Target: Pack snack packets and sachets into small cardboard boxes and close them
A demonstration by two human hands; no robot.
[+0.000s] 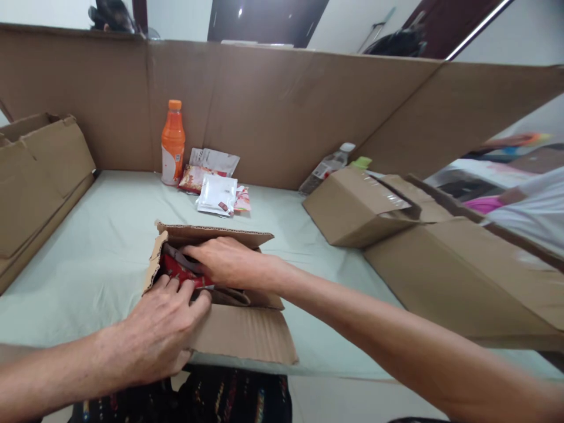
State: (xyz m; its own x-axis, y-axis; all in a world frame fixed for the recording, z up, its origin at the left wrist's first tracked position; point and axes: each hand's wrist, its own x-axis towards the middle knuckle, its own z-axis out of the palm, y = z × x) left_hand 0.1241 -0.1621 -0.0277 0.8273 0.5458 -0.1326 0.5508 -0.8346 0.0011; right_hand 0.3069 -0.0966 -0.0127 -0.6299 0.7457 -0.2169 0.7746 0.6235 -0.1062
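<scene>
An open cardboard box (244, 335) sits at the near edge of the table with its flaps folded outward. Inside it lie a shiny red packet (178, 271) and a dark brown strip-like thing (184, 258). My left hand (163, 329) is closed over the box's near left side, its fingertips curled inside beside the red packet. My right hand (227, 261) reaches into the box from the right, with a finger by the dark strip. Its other fingers are hidden by the hand and the box, so their grip does not show.
Behind the box stand an orange drink bottle (173, 144) and several sachets, a white sachet (217, 195) among them. A clear bottle (328, 167) leans near cardboard boxes (453, 276) at right. Another carton (42, 176) is at left. A cardboard screen (273, 111) runs behind; people are beyond.
</scene>
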